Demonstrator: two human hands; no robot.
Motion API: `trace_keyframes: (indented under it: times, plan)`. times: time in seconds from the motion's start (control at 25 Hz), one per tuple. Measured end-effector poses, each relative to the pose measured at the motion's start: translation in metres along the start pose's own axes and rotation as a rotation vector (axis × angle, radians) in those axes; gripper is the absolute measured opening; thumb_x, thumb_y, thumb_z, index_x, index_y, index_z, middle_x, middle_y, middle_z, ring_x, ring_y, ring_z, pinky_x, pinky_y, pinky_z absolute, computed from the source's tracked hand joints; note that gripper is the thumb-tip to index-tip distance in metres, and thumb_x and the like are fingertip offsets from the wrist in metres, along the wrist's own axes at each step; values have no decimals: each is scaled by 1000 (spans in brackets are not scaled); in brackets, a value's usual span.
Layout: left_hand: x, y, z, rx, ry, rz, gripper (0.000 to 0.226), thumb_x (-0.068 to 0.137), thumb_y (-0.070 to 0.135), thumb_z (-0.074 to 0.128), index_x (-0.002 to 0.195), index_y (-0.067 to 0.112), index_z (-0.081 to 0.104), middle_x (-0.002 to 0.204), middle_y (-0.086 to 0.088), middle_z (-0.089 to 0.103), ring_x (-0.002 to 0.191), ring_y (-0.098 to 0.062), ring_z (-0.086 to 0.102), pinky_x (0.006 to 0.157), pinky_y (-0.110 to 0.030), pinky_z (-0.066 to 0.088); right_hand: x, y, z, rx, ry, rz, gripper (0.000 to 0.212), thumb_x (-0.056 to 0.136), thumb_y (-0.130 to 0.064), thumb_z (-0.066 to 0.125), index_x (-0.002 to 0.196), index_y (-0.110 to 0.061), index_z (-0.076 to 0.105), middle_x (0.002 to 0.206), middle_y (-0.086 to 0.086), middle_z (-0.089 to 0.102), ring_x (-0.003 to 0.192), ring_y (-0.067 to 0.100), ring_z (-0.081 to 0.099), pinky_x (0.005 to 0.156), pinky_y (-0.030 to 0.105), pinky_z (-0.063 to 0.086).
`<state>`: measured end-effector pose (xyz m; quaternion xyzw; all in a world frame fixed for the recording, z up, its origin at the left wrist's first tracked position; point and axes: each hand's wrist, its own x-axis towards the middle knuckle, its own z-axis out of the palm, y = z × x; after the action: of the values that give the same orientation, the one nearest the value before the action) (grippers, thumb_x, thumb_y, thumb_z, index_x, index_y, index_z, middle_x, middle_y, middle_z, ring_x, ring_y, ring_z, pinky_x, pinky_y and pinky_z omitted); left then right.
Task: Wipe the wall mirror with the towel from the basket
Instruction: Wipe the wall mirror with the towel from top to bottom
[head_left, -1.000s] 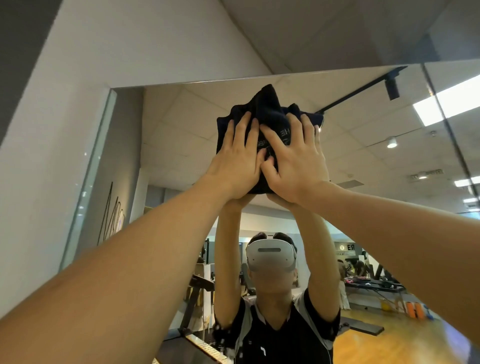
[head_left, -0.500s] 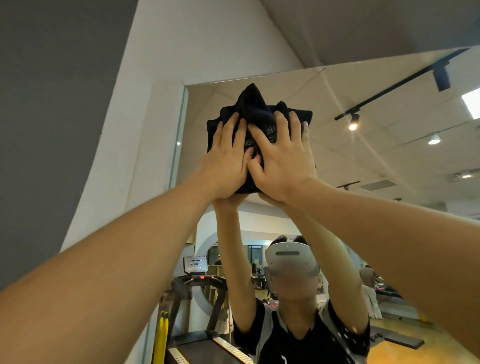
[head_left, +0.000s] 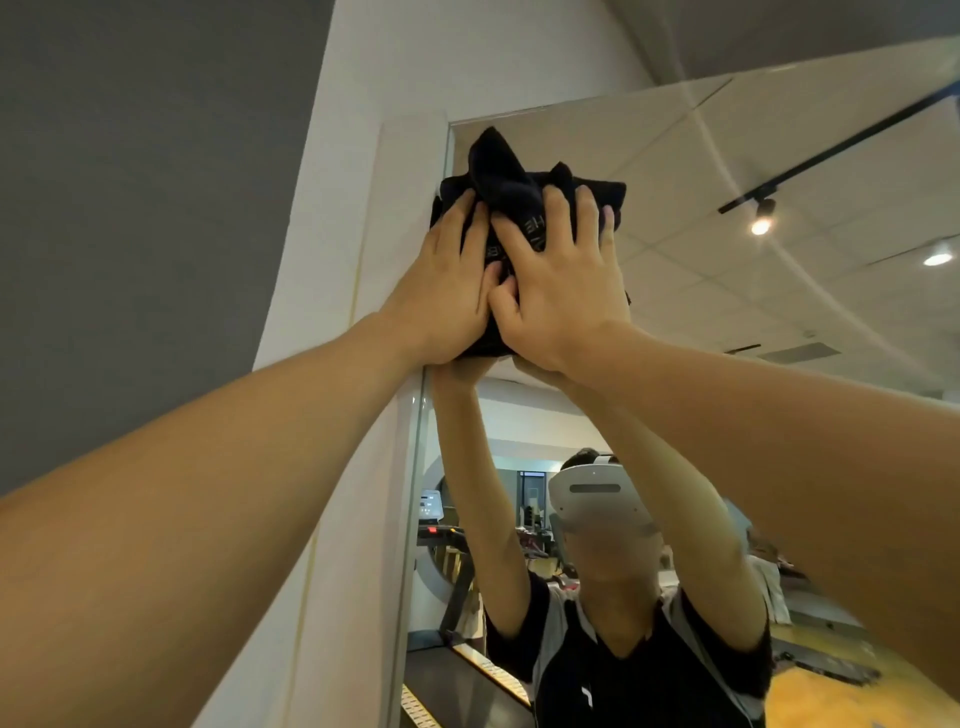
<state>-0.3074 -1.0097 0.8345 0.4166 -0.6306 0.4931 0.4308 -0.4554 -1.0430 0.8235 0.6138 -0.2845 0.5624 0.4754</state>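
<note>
Overhead, two hands, left hand (head_left: 447, 296) and right hand (head_left: 558, 291), flat-fingered, press one towel (head_left: 511, 176) on mirror (head_left: 727, 322).

Lettering on towel (head_left: 524, 179): partly covered by left hand (head_left: 447, 291) and right hand (head_left: 563, 291), unreadable. Towel's lower half hidden behind both hands. Mirror (head_left: 779, 312) cut off by right and bottom edges. Both forearms run out of frame. Reflected room background too small to identify.
</note>
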Motion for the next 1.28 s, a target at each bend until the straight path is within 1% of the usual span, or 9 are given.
trace_keyframes:
  times: [0.16, 0.36, 0.64, 0.76, 0.88, 0.96, 1.04, 1.2, 1.28]
  plan:
    - [-6, 2, 1, 16, 5, -1, 64, 109, 32, 36, 162, 4, 11, 169, -19, 8, 154, -33, 18, 128, -39, 18, -7, -3, -1, 3, -12, 2, 57, 97, -43, 33, 149, -23, 42, 157, 24, 32, 148, 50, 21, 122, 64, 16]
    - [-29, 6, 3, 15, -7, 18, 65, 108, 30, 37, 161, 3, 12, 168, -20, 10, 154, -36, 18, 127, -43, 20, -30, -8, -4, 16, -19, 1, 56, 98, -43, 32, 149, -23, 42, 156, 24, 32, 148, 50, 21, 122, 63, 16]
    - [-89, 25, 9, 49, -55, -15, 67, 107, 34, 36, 162, 6, 11, 169, -17, 9, 154, -32, 19, 120, -30, 25, -91, -22, -16, 40, -77, -4, 63, 93, -43, 32, 152, -22, 41, 159, 26, 29, 149, 51, 18, 122, 64, 15]
    - [-106, 32, 9, 45, -72, -37, 66, 107, 31, 39, 162, 8, 12, 169, -16, 10, 154, -32, 21, 117, -33, 32, -107, -24, -17, 20, -116, -36, 65, 95, -44, 32, 155, -23, 36, 163, 24, 25, 152, 50, 15, 122, 64, 14]
    - [-108, 44, 10, 29, -66, -79, 65, 107, 30, 40, 162, 9, 13, 169, -17, 12, 153, -35, 21, 118, -43, 38, -108, -14, -20, 3, -131, -71, 64, 97, -45, 32, 156, -22, 34, 164, 23, 26, 152, 49, 15, 123, 63, 15]
    - [-109, 55, 12, 44, -55, -68, 65, 106, 30, 39, 161, 6, 14, 167, -21, 14, 155, -38, 16, 123, -52, 30, -111, -6, -23, -21, -133, -98, 63, 97, -44, 33, 156, -21, 34, 163, 23, 26, 152, 49, 17, 123, 62, 16]
    - [-112, 65, 14, 68, -42, -38, 64, 105, 29, 38, 160, 4, 16, 165, -24, 18, 155, -38, 14, 125, -56, 23, -115, 1, -26, -28, -142, -120, 63, 98, -44, 34, 156, -20, 34, 163, 23, 26, 152, 48, 17, 123, 62, 17]
    - [-111, 84, 16, 97, -53, -41, 64, 104, 30, 34, 160, 5, 15, 165, -24, 18, 155, -39, 13, 126, -57, 16, -121, 19, -33, -4, -145, -137, 63, 98, -43, 37, 156, -18, 36, 163, 24, 28, 152, 49, 19, 123, 62, 18]
    - [-108, 97, 19, 95, -46, -11, 64, 103, 30, 33, 159, 4, 17, 163, -26, 21, 154, -40, 13, 126, -59, 16, -125, 32, -38, -3, -154, -146, 63, 98, -43, 36, 156, -18, 36, 163, 24, 27, 152, 48, 19, 123, 62, 18]
